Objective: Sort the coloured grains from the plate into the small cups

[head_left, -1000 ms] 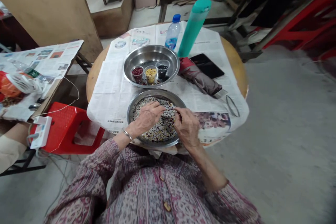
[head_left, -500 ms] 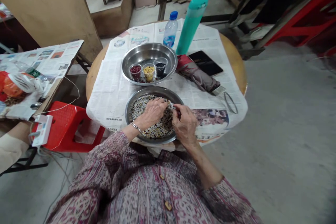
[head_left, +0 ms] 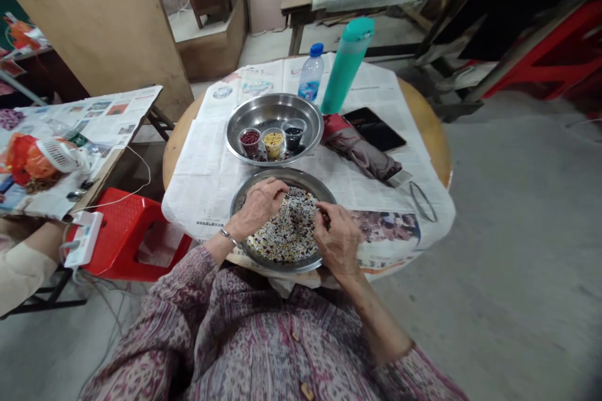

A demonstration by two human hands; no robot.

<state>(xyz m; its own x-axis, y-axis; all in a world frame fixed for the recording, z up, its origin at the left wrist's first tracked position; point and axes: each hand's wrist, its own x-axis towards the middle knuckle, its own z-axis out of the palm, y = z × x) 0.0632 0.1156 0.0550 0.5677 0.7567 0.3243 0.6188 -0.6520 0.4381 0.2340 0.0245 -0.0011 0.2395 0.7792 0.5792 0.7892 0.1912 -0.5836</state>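
Observation:
In front of me a steel basin (head_left: 239, 185) holds a mix of small white, yellow and dark grains or beans (head_left: 294, 229). My left hand (head_left: 263, 202), a bracelet at its wrist, is over the left part of this basin, fingers loosely stretched and holding nothing visible. At the right rim my right hand (head_left: 337, 235) has thumb and forefinger pinched together; whatever is between them is hidden. A second steel basin (head_left: 239, 116) stands behind, with clear cups of red beans (head_left: 249, 141), yellow beans (head_left: 273, 143) and black beans (head_left: 293, 136) inside.
Newspaper covers the round table (head_left: 439, 147). Behind the basins stand a water bottle (head_left: 310, 75) and a green flask (head_left: 347, 66). A folded umbrella (head_left: 362, 153) and a dark flat case (head_left: 374, 127) lie at right. A red stool (head_left: 120, 232) and another person's arm (head_left: 31, 257) are at left.
My left hand has moved left across the grains, baring more of them in the middle. My right hand stays pinched near the right rim. The whole view has shifted slightly.

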